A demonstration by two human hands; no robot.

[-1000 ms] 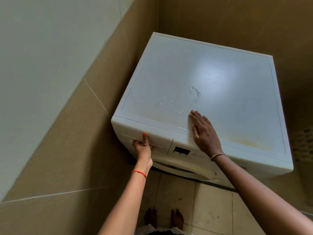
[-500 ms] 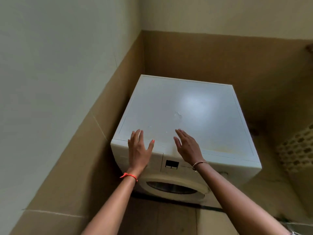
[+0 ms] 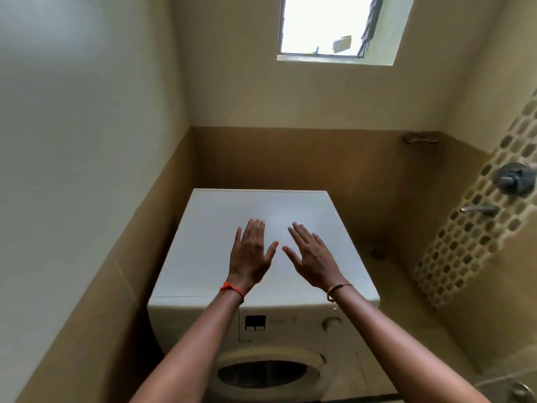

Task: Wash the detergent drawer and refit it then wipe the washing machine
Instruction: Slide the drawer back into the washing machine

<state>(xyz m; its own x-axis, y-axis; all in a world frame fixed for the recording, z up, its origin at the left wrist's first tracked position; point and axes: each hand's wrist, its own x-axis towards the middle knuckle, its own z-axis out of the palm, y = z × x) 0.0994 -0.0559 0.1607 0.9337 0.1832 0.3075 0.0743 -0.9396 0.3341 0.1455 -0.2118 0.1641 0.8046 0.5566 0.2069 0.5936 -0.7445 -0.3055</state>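
A white front-loading washing machine (image 3: 334, 237) stands in the corner, its flat top facing me. The detergent drawer (image 3: 191, 318) sits closed in the front panel at the upper left, partly behind my left forearm. A dark display (image 3: 255, 322), a round dial (image 3: 331, 324) and the round door (image 3: 268, 373) show on the front. My left hand (image 3: 251, 254) and my right hand (image 3: 312, 255) are held flat with fingers straight over the middle of the machine's top. Both hold nothing. Whether the palms touch the top is unclear.
Tiled walls close in on the machine's left and back. On the right wall a mosaic strip carries a shower valve (image 3: 515, 178) and a spout (image 3: 479, 210). A window (image 3: 337, 27) sits high on the back wall. A floor drain (image 3: 377, 253) lies right of the machine.
My left hand left the drawer front and rose over the top. Both hands slid toward the middle of the top. My view tilted up and back, showing the window.
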